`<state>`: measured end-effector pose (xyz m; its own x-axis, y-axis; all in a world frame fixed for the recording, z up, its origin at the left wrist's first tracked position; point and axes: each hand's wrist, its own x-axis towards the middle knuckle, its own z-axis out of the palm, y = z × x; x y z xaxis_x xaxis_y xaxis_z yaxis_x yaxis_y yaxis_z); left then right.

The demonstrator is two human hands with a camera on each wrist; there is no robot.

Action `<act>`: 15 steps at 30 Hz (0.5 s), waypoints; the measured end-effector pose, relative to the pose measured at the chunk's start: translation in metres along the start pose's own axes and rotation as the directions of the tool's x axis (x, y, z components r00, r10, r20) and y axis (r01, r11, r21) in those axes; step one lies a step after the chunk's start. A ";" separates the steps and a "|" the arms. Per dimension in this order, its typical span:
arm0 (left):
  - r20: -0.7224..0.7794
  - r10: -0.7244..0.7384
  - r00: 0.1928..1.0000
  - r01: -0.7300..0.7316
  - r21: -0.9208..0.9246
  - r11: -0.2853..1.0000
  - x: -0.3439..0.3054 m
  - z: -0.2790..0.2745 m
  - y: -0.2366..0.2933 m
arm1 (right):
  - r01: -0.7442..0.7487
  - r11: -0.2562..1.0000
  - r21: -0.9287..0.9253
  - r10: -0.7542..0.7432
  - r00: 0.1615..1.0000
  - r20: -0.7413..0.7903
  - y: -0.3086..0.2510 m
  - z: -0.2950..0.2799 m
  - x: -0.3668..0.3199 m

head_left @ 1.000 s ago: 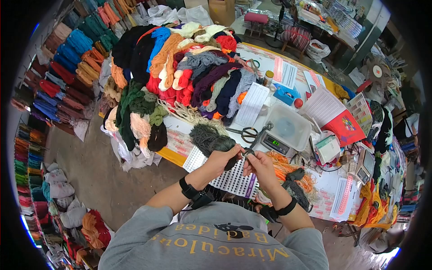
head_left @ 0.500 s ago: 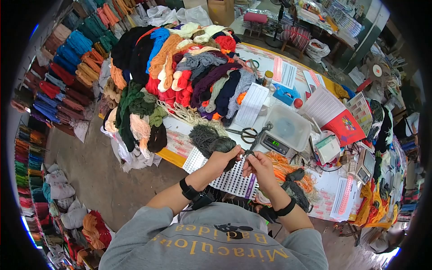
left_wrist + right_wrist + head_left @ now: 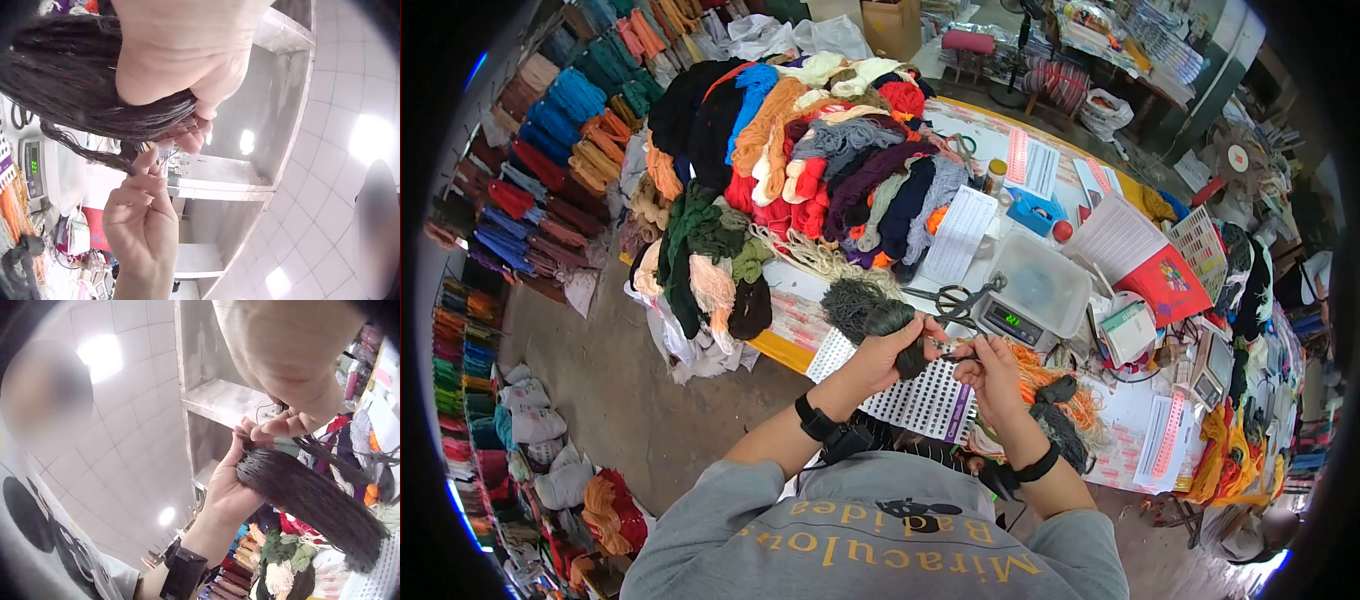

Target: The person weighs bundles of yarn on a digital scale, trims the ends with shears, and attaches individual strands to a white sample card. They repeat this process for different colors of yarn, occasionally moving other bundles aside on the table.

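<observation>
A thick hank of dark grey yarn (image 3: 855, 308) is bunched in my left hand (image 3: 888, 362), its loose end hanging over the white sheet. In the right wrist view the left fingers (image 3: 232, 459) close round the gathered top of the hank. Thin dark strands run from there to my right hand (image 3: 992, 372), whose thumb and fingertips pinch them a short way to the right. The left wrist view shows this pinch from below, beside a separate dark lock of yarn (image 3: 81, 149).
A white sheet with rows of dark dots (image 3: 910, 405) lies under the hands. Beyond are black scissors (image 3: 952, 303), a digital scale (image 3: 1010, 322) and a clear plastic tub (image 3: 1045, 285). Orange yarn (image 3: 1080, 395) lies right; a large heap of coloured hanks (image 3: 830, 150) fills the far left.
My right hand has moved slightly right, away from the left, with strands now stretched between them. The left hand keeps its grip on the hank, almost still.
</observation>
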<state>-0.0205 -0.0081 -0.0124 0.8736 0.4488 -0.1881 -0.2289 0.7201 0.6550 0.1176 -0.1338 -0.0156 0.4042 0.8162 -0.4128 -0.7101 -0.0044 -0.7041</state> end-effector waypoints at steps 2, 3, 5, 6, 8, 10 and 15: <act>0.062 -0.049 0.997 0.052 -0.045 0.998 0.000 -0.007 0.003 | -0.005 1.000 0.003 0.005 1.000 0.022 0.002 -0.011 0.006; 0.155 -0.098 0.983 0.120 -0.143 0.982 -0.002 -0.003 0.008 | -0.013 1.000 0.008 0.012 0.999 0.043 0.000 -0.013 0.006; 0.251 -0.135 0.959 0.195 -0.233 0.953 -0.005 0.003 0.014 | 0.012 1.000 0.007 -0.012 0.999 0.032 -0.004 -0.015 0.008; 0.276 -0.157 0.948 0.236 -0.284 0.929 -0.006 0.006 0.016 | 0.037 0.999 0.006 -0.037 0.999 0.021 -0.008 -0.014 0.009; 0.303 -0.176 0.937 0.278 -0.334 0.901 -0.007 0.006 0.017 | 0.056 0.998 -0.022 -0.055 0.998 0.003 -0.017 -0.012 0.010; 0.353 -0.162 0.922 0.305 -0.401 0.864 -0.007 0.004 0.017 | 0.090 0.994 -0.058 -0.093 0.994 -0.050 -0.022 -0.012 0.014; 0.332 -0.235 0.914 0.356 -0.375 0.856 -0.009 0.009 0.018 | 0.091 0.952 -0.292 -0.088 0.996 0.023 -0.046 0.010 0.003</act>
<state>-0.0287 -0.0045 0.0077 0.9944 0.0655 -0.0830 -0.0459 0.9747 0.2190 0.1456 -0.1248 0.0213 0.4521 0.8263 -0.3359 -0.4713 -0.0984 -0.8765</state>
